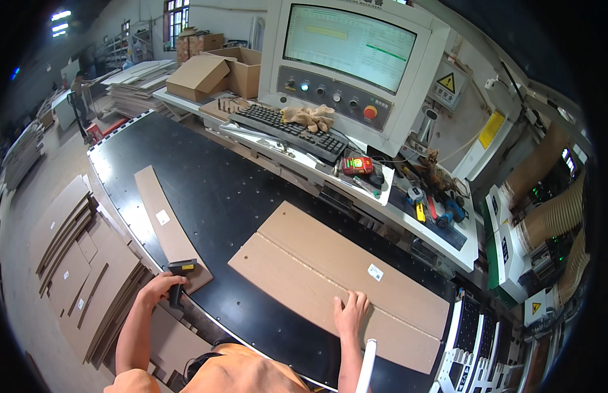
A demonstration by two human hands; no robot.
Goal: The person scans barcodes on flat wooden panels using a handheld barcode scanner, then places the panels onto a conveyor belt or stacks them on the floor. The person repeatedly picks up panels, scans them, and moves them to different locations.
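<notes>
My left hand point(161, 288) is closed round the handle of a black barcode scanner point(182, 267) with a yellow label on its top. The scanner is over the near end of a narrow brown board point(161, 206), which carries a small white sticker point(162, 217). On the right, my right hand point(350, 312) lies with fingers apart on a wide brown panel point(297, 252). A groove runs lengthwise along this panel, and a white label point(375, 272) is stuck on it. Both boards lie flat on the black table point(225, 177).
Beyond the table stands a machine console with a screen point(350, 42), a keyboard point(284, 131), gloves point(309, 118) and a red stop button point(370, 112). Tools lie on a shelf point(435, 216) at right. Cut boards point(81, 275) are stacked at left. Another person point(81, 98) stands far off.
</notes>
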